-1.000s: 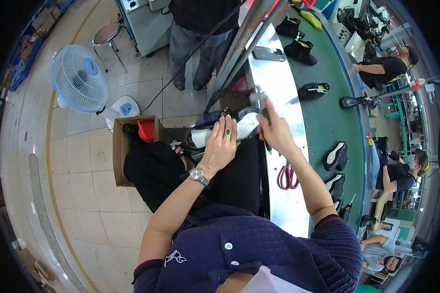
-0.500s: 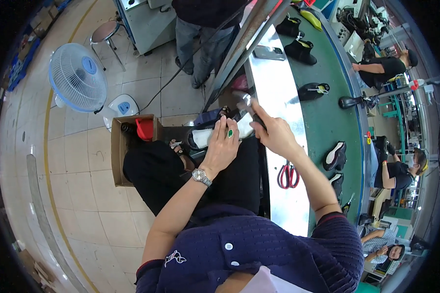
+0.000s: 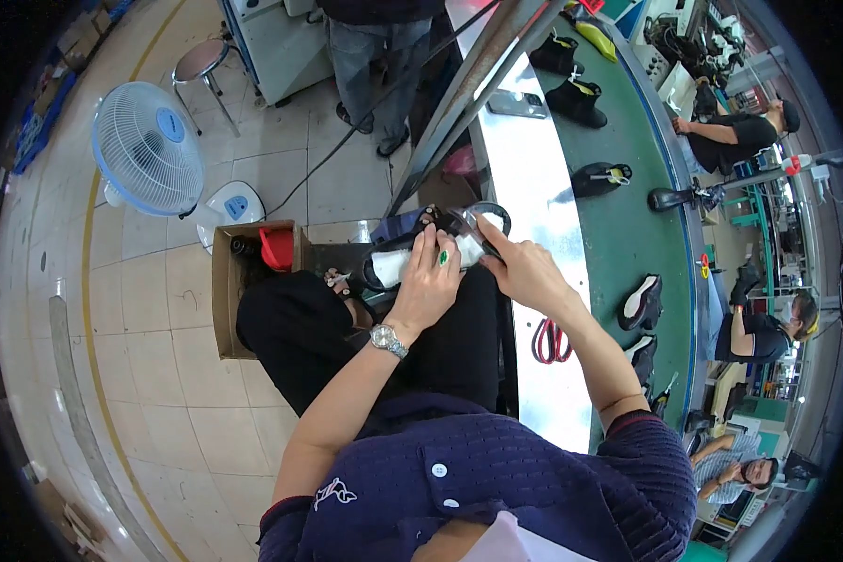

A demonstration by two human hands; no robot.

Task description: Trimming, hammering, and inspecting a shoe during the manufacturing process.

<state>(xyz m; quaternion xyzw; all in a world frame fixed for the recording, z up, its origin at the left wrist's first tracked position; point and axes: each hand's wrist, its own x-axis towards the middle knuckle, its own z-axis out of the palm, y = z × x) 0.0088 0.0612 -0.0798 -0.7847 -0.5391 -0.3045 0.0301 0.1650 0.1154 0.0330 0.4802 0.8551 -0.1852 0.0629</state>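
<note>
A black-and-white shoe is held over the lap at the edge of the surface, pressed under the left hand and pinched at its collar in the right hand's closed grip, while one pair of red scissors lies alongside.

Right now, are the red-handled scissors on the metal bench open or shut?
Shut: the red-handled scissors lie flat, their two loops side by side.

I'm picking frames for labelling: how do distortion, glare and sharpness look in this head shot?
Head view: strong fisheye bending, black corners; the steel bench strip glares pale; left hand, right hand and the black-and-white shoe they hold are fairly sharp; rim workers are small and soft.
</note>
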